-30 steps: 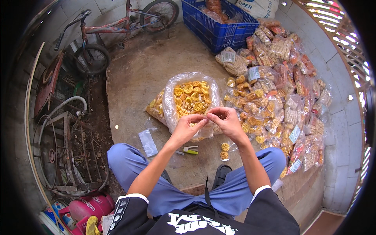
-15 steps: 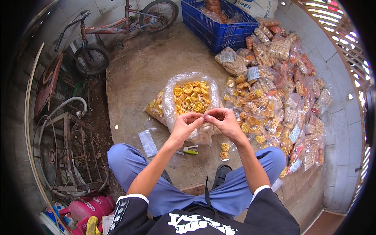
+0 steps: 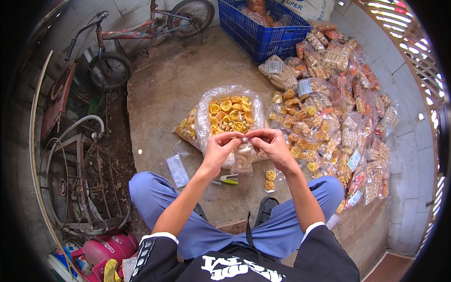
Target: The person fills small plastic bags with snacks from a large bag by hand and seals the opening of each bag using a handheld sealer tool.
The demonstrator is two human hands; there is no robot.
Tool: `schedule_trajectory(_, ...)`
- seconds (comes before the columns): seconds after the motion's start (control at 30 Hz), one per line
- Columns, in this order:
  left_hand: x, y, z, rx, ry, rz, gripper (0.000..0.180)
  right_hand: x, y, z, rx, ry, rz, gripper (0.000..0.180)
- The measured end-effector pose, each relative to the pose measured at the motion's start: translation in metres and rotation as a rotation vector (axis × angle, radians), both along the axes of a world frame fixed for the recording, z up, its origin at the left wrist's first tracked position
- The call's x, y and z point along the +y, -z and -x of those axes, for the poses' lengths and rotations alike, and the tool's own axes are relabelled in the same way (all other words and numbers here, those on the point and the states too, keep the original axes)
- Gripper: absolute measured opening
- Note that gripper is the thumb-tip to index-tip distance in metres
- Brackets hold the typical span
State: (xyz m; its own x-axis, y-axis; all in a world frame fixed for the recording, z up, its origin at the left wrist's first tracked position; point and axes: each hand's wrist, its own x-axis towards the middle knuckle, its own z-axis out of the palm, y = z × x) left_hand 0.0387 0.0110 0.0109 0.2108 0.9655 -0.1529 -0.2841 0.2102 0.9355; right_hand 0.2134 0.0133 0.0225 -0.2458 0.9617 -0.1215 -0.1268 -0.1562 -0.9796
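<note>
My left hand point(image 3: 219, 151) and my right hand point(image 3: 276, 149) meet fingertip to fingertip, both pinching the gathered top of a small clear plastic bag point(image 3: 242, 162). Pale snack pieces show inside that bag, which hangs below my fingers. Just beyond stands a large open plastic sack point(image 3: 203, 123) of yellow wheel-shaped crackers point(image 3: 230, 113). On the floor nearer me lie a green and white stapler point(image 3: 229, 180), a stack of flat clear bags point(image 3: 177, 171) and a small packet of wheel crackers point(image 3: 270, 181).
Filled snack packets point(image 3: 329, 113) heap along the right wall. Behind them sits a blue plastic crate point(image 3: 263, 37) beside a white sack point(image 3: 312, 9). A bicycle point(image 3: 141, 35) leans at the back left, with a rusty metal frame point(image 3: 89, 183) and pink gas cylinder point(image 3: 108, 249) along the left.
My fingertips have shifted slightly at the bag's neck, and more of the small bag shows below them. Other things have stayed in place.
</note>
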Motion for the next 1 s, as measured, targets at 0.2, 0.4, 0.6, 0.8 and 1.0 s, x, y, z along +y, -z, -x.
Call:
schedule_trajectory(0.2, 0.0, -0.005, 0.003, 0.057, 0.019, -0.034, 0.014, -0.002, -0.005, 0.002, -0.081, 0.02, -0.046, 0.015)
schedule_trajectory(0.4, -0.001, -0.003, 0.004, 0.086, 0.036, -0.077, 0.014, -0.003, -0.008, 0.003, -0.234, 0.025, -0.109, 0.014)
schedule_trajectory(0.6, -0.001, -0.008, 0.004, 0.129, 0.064, -0.039, 0.015, -0.002, -0.01, 0.002, -0.285, -0.016, -0.125, 0.016)
schedule_trajectory(0.8, 0.0, -0.002, 0.006, 0.104, 0.069, -0.022, 0.015, -0.002, -0.01, 0.004, -0.257, -0.031, -0.108, 0.016)
schedule_trajectory(1.0, 0.001, 0.001, 0.002, 0.276, 0.041, -0.224, 0.017, 0.0, 0.005, 0.005, -0.359, 0.039, -0.182, 0.017)
